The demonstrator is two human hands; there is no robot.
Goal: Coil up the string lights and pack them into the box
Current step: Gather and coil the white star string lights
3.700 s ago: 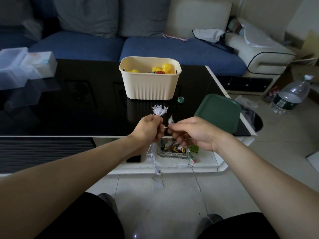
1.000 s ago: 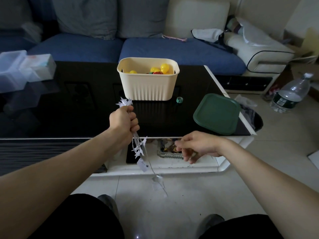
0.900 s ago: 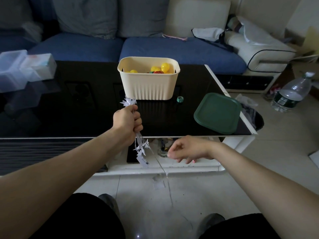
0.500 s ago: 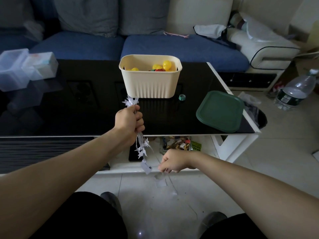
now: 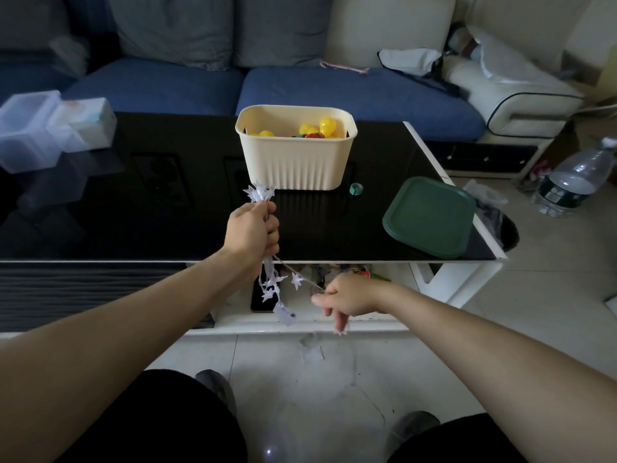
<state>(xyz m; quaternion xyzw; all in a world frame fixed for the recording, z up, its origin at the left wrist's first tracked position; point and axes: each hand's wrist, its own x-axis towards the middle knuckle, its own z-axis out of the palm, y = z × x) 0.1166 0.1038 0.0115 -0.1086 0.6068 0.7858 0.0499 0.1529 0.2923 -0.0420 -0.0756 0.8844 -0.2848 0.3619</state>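
Observation:
My left hand (image 5: pixel 253 228) grips a bunch of white star string lights (image 5: pixel 271 285) over the front edge of the black table (image 5: pixel 160 202). Stars stick out above the fist and several hang below it, with a small clear battery case at the bottom. A thin wire runs from the bunch down-right to my right hand (image 5: pixel 347 297), which pinches it in front of the table's lower shelf. More wire trails down to the floor. The cream ribbed box (image 5: pixel 295 167) stands on the table behind my left hand, with yellow and red pieces inside. Its green lid (image 5: pixel 429 217) lies at the right.
Clear plastic boxes (image 5: pixel 50 128) sit at the table's far left. A small teal ring (image 5: pixel 356 189) lies beside the box. A blue sofa (image 5: pixel 334 91) runs behind the table. A water bottle (image 5: pixel 574 182) and a black bin (image 5: pixel 504 228) stand on the floor at the right.
My right hand dropped from beside the left hand to the lower shelf, then rose a little and moved right, pulling the wire taut. My left hand shifted left with the bunch and stays closed.

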